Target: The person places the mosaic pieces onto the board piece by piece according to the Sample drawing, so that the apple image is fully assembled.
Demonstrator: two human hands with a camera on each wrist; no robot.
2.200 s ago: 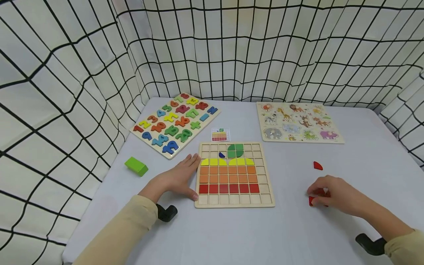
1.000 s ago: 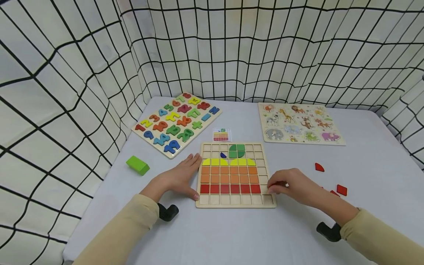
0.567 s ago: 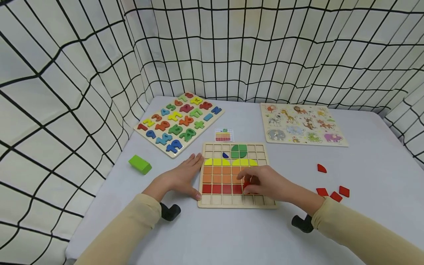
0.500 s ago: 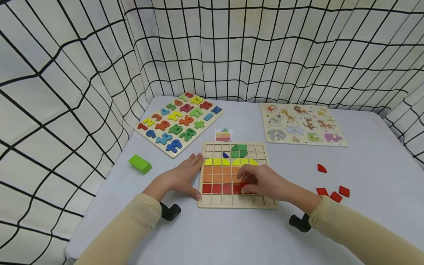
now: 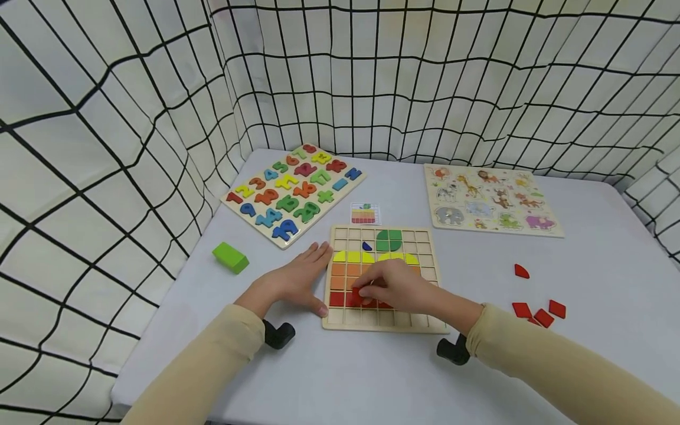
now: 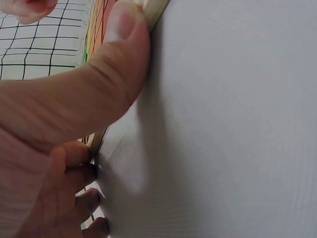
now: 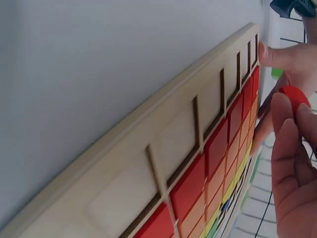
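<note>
A wooden grid board point(image 5: 379, 321) lies flat in the middle of the table, its cells filled with rows of red, orange and yellow tiles, plus a green leaf shape and a small blue piece point(image 5: 367, 246). My left hand point(image 5: 294, 280) rests beside the board's left edge, thumb and fingertips touching the frame. Over the left part of the red row, my right hand point(image 5: 395, 286) pinches a red tile point(image 7: 295, 96) between thumb and fingers. In the right wrist view that tile shows a curved edge and sits raised above the board. The hand covers several tiles beneath it.
Loose red tiles point(image 5: 556, 309) lie right of the board, with a red quarter-round tile point(image 5: 522, 271) farther back. A pattern card point(image 5: 365, 213) lies behind the board. Around stand a green block point(image 5: 231, 258), a letter puzzle point(image 5: 304, 225), an animal puzzle point(image 5: 464, 224) and black netting.
My right hand has picked up a red tile from the pile at right and carried it left across the board to the red row's left part. My left hand has stayed at the board's edge.
</note>
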